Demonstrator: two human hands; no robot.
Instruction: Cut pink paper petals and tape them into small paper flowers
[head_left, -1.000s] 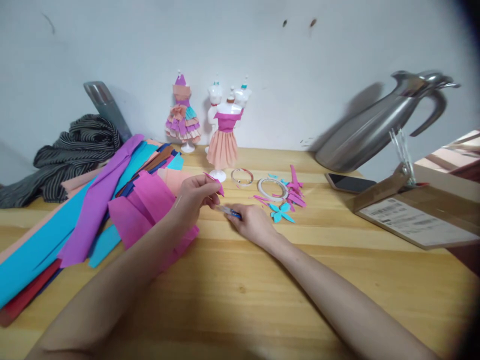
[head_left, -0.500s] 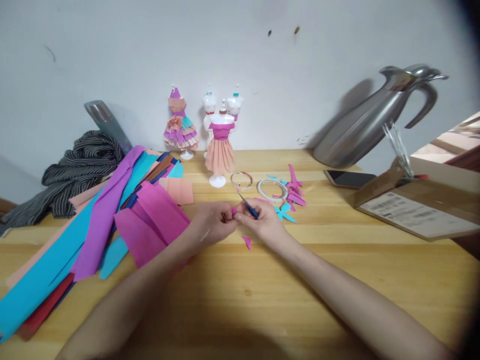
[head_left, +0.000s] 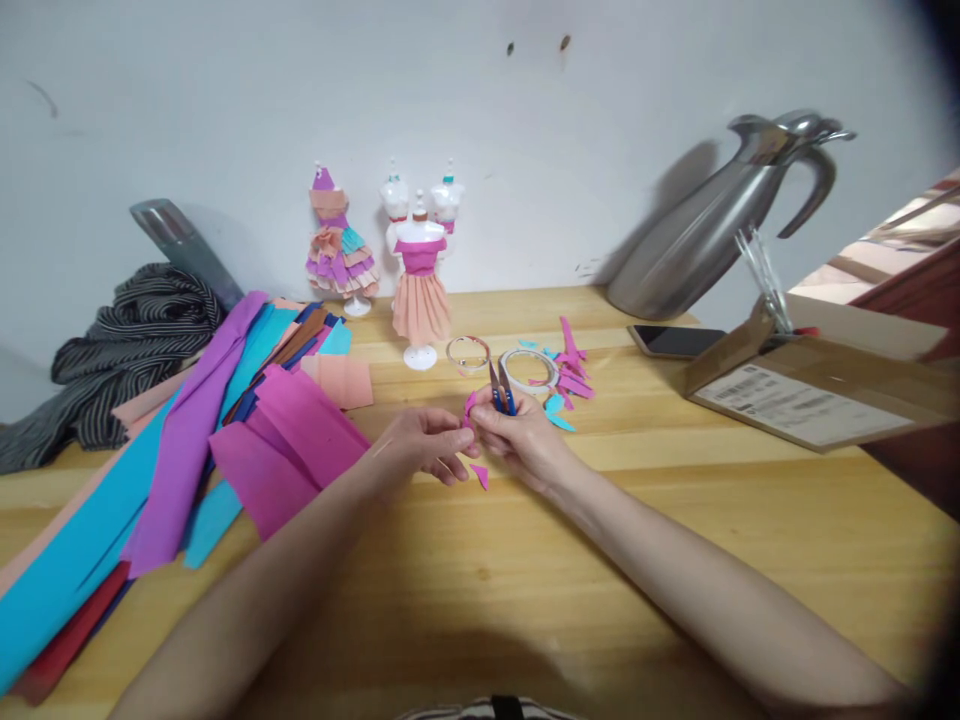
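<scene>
While your left hand pinched the small pink paper piece, your right hand gripped the scissors, blades apart; one offcut lay on the table, trimming seemingly unfinished.

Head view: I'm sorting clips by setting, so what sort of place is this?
Probably a home craft table: a pile of coloured paper sheets, small paper-dressed mannequins on the wooden tabletop, and a steel jug.
</scene>
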